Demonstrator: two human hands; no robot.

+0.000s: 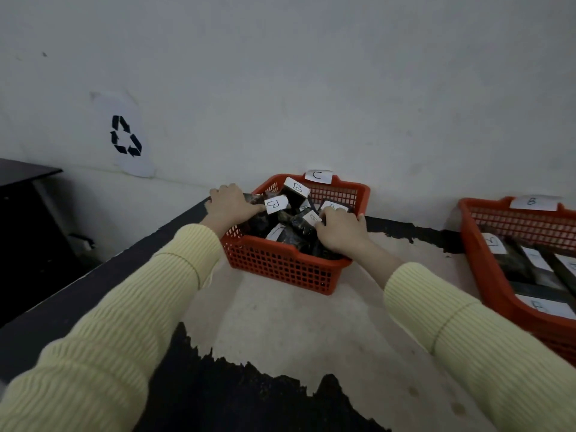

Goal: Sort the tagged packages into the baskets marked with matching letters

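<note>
Several dark packages with white letter tags [276,204] lie heaped in the red basket marked C [282,265], which stands on the worn table [280,325] against the wall. The left hand [229,204] grasps a B-tagged package at the basket's left rim, and the right hand [341,230] closes on another tagged package [307,219]. A second red basket marked B [486,275] holds flat-lying packages to the right.

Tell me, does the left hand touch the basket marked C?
Touching. In the head view the left hand lies over the near-left rim of the C basket, with its fingers on the packages inside.
</note>
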